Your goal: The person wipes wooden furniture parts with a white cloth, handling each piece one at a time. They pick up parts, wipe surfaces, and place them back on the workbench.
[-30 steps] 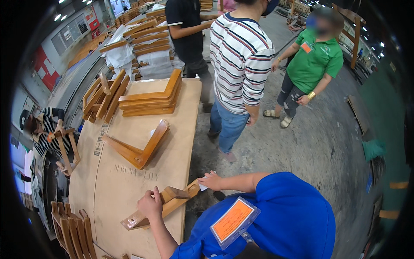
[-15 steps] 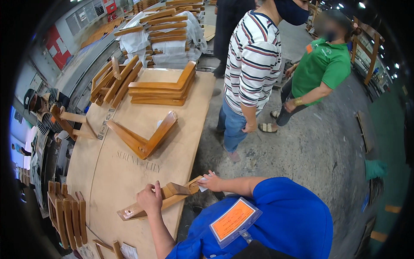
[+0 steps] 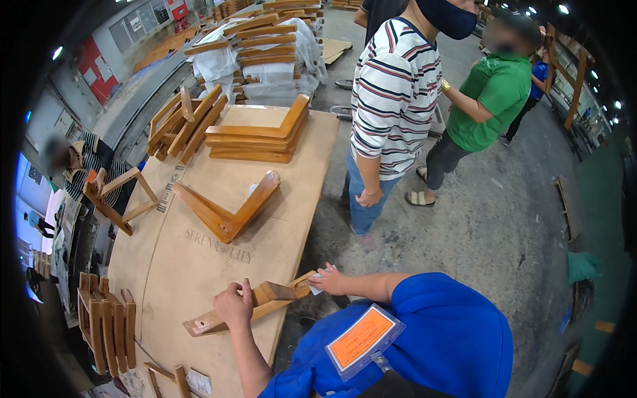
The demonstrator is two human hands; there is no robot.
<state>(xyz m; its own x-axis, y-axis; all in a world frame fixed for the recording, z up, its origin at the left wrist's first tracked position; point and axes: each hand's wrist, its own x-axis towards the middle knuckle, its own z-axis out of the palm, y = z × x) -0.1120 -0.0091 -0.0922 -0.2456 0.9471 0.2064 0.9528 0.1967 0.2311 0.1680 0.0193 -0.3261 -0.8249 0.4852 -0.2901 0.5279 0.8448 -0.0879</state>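
A brown wooden frame piece (image 3: 275, 306) with an angled block lies across the near right edge of the board-covered table. My left hand (image 3: 233, 306) is closed over its left part, thumb sticking up and fingertips partly hidden. With my right hand (image 3: 330, 281) I pinch a small white sheet (image 3: 318, 286) against the piece's right end, which juts past the table edge. Farther up the table rests a glossy, V-shaped wooden frame (image 3: 229, 224). Behind it is a stack of similar L-shaped frames (image 3: 252, 136).
Upright wooden frames (image 3: 109, 331) stand at the left near edge. More frames (image 3: 186, 123) lean at the far left. A person in stripes (image 3: 398, 99) stands beyond the table's right edge, near one in green (image 3: 491, 93). Another person (image 3: 93, 162) handles a frame at left.
My hands stay almost in place on the wooden piece; the whole view has shifted slightly. The person in green has turned, and someone in blue has come into view behind.
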